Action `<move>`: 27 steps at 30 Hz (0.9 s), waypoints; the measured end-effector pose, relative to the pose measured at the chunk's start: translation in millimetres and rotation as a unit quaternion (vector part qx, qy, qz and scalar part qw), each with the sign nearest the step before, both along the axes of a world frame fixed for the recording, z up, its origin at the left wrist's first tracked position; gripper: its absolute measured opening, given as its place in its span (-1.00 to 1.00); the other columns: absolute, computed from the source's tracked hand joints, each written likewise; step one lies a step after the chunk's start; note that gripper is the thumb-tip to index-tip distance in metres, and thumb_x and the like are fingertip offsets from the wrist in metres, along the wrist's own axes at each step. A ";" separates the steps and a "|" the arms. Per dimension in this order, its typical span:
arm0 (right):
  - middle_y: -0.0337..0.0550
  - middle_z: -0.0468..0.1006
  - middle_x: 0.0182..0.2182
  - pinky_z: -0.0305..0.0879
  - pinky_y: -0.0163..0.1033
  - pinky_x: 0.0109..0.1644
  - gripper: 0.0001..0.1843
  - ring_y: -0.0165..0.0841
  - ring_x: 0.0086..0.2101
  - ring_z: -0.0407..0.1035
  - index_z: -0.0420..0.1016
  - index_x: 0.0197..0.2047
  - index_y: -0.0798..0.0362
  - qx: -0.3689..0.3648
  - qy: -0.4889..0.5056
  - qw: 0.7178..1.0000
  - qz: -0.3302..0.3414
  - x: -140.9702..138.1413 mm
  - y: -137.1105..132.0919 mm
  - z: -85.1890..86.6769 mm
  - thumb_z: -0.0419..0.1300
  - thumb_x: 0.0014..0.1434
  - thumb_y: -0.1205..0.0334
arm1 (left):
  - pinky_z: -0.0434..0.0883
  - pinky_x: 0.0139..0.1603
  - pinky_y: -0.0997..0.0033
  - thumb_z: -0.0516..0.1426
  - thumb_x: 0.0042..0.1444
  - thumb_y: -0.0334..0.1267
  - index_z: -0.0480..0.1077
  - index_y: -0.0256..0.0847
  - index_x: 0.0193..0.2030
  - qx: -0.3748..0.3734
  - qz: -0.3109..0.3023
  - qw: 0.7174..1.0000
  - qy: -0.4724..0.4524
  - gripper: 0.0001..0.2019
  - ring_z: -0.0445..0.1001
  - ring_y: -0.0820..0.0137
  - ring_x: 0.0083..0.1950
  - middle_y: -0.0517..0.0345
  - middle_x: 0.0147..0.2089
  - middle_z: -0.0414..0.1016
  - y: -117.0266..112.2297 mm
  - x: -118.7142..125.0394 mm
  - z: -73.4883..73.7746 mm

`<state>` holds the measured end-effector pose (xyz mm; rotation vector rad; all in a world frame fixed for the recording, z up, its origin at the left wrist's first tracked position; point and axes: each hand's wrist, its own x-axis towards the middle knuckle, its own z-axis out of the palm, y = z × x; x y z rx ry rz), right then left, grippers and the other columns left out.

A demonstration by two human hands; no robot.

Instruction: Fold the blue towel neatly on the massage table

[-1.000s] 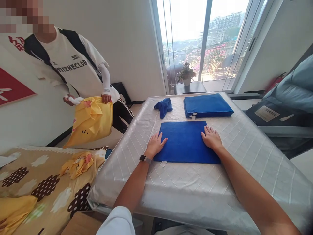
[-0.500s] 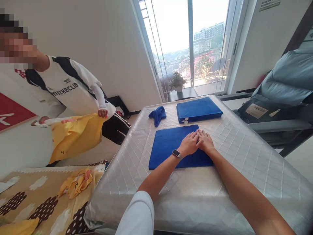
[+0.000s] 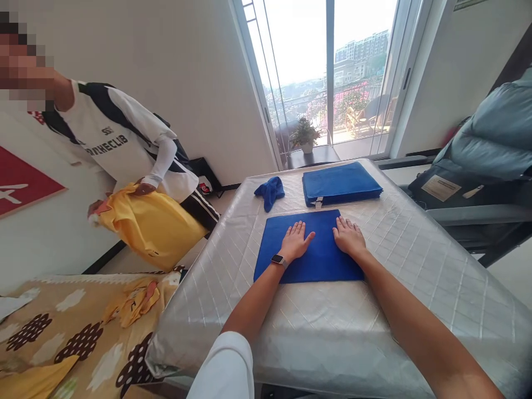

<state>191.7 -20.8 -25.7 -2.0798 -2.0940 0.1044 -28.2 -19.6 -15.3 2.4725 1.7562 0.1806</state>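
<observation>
A blue folded cloth [image 3: 318, 263] lies flat on the silver quilted table cover [image 3: 324, 310]. My left hand [image 3: 296, 242] rests flat on the middle of this cloth, fingers stretched forward and thumb out. On its right edge lies my right hand [image 3: 349, 235], also flat with the fingers extended. Neither hand grips anything. Beyond the cloth sits a stack of folded blue cloths [image 3: 343, 183] with a white tag at its near edge. A crumpled blue cloth [image 3: 270, 192] is to the left of the stack.
At the left another person [image 3: 120, 116] holds a yellow cloth [image 3: 160, 230] beside a patterned brown bedspread [image 3: 95, 316]. A grey padded chair [image 3: 477, 138] stands against the right side. Behind the table, a potted plant [image 3: 306, 136] stands before the glass door.
My left hand has slid left across the cloth, away from my right hand, which stays near the right edge. The other person has gathered and lowered the yellow cloth.
</observation>
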 end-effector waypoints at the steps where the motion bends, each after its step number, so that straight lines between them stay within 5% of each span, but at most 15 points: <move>1: -0.04 0.01 0.47 -0.18 0.03 0.47 -0.32 -0.16 0.42 -0.07 0.02 0.51 0.18 0.000 -0.001 1.000 0.001 0.4 0.1 -0.3 -0.29 0.44 0.06 | -0.12 0.54 0.11 -0.42 0.37 0.23 -0.03 -0.28 0.52 -0.003 0.019 1.000 0.005 -0.20 -0.14 0.24 0.57 -0.04 0.56 -0.08 -0.2 -16.0 0.4; 5: -0.05 0.02 0.47 -0.18 0.01 0.47 -0.31 -0.18 0.42 -0.07 0.02 0.51 0.18 -0.002 -0.009 1.000 0.001 2.0 0.8 -0.7 -0.32 0.43 0.06 | -0.14 0.53 0.11 -0.41 0.38 0.22 -0.04 -0.38 0.52 -0.001 0.100 0.995 0.011 -0.18 -0.14 0.21 0.57 -0.12 0.56 -0.10 -3.4 -70.1 -0.3; 8: -0.05 0.01 0.47 -0.17 0.01 0.47 -0.30 -0.19 0.42 -0.07 0.01 0.51 0.17 -0.005 -0.018 1.000 -0.001 2.6 1.8 -0.2 -0.32 0.43 0.05 | -0.11 0.52 0.07 -0.39 0.37 0.23 -0.05 -0.36 0.52 -0.003 0.130 0.992 -0.004 -0.19 -0.13 0.18 0.57 -0.13 0.56 -0.11 -6.0 -88.5 -2.8; 17: -0.03 -0.01 0.47 -0.11 0.05 0.46 -0.29 -0.16 0.41 -0.05 0.00 0.50 0.23 -0.034 -0.056 0.998 0.003 1.2 4.4 10.0 -0.33 0.42 0.06 | -0.12 0.52 0.06 -0.36 0.35 0.25 -0.07 -0.38 0.52 -0.012 0.132 0.991 -0.032 -0.16 -0.15 0.14 0.57 -0.17 0.57 -0.13 -3.5 -88.5 -4.8; 23: 0.01 0.08 0.45 -0.07 0.15 0.43 -0.31 -0.11 0.39 0.00 0.08 0.48 0.18 -0.060 -0.063 0.996 0.003 6.3 32.7 31.0 -0.30 0.41 0.08 | -0.10 0.52 0.01 -0.35 0.35 0.23 -0.11 -0.36 0.53 -0.010 0.131 0.991 -0.032 -0.18 -0.15 0.11 0.57 -0.16 0.56 -0.11 -6.4 -87.6 -1.3; 27: -0.03 -0.02 0.48 -0.10 0.05 0.46 -0.29 -0.14 0.43 -0.11 0.00 0.51 0.18 -0.036 -0.042 0.998 0.017 3.8 50.8 26.9 -0.29 0.42 0.02 | -0.12 0.52 0.05 -0.34 0.36 0.23 -0.09 -0.39 0.52 -0.009 0.130 0.991 -0.026 -0.18 -0.16 0.11 0.57 -0.18 0.56 -0.12 -7.7 -86.9 0.1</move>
